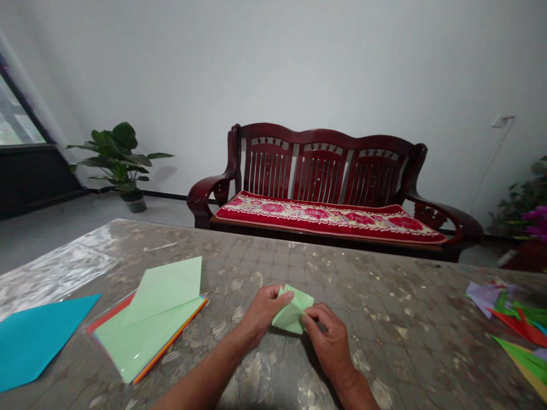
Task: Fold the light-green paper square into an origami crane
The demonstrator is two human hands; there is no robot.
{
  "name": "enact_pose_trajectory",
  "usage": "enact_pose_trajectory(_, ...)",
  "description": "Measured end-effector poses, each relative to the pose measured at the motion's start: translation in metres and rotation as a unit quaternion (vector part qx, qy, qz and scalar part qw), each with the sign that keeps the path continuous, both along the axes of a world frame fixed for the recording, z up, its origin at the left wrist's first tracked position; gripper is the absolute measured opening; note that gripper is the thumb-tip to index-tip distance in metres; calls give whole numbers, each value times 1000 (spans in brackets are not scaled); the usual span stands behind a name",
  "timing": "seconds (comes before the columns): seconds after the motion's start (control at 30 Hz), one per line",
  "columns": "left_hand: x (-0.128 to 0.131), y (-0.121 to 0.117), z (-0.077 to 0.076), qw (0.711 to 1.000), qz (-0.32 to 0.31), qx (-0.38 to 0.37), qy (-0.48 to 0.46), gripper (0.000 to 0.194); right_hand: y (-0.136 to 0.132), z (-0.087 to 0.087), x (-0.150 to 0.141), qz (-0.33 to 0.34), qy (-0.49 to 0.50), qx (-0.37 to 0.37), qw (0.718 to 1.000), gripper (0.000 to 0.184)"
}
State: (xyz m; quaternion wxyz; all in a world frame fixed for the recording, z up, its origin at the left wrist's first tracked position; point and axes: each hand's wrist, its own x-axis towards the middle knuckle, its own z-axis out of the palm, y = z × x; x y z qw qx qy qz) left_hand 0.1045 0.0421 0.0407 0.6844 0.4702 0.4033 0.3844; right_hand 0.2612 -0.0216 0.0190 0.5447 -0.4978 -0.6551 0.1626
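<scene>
A light green sheet of paper (294, 310), partly folded, is held just above the table between both hands. My left hand (261, 312) pinches its left edge with fingers curled round the fold. My right hand (328, 336) grips the lower right corner, fingers pressed together on it. To the left lies a stack of coloured paper (141, 336) with a green sheet on top and a loose folded green sheet (168, 287) resting over it.
A blue sheet (34, 339) lies at the table's left edge. Several folded coloured papers (517, 327) sit at the right. The patterned tabletop (384, 319) is under clear plastic. A wooden bench (325, 193) and potted plant (122, 159) stand behind.
</scene>
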Motion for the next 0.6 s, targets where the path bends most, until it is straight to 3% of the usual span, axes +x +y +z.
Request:
enact_pose_trajectory(0.4,8,-5,-1,998,45,41,19,45,1,-9,-7,-92,19,-37,995,19)
enact_pose_trajectory(0.6,8,-6,0,997,37,69,19,49,1,-11,-7,-90,37,-56,994,24)
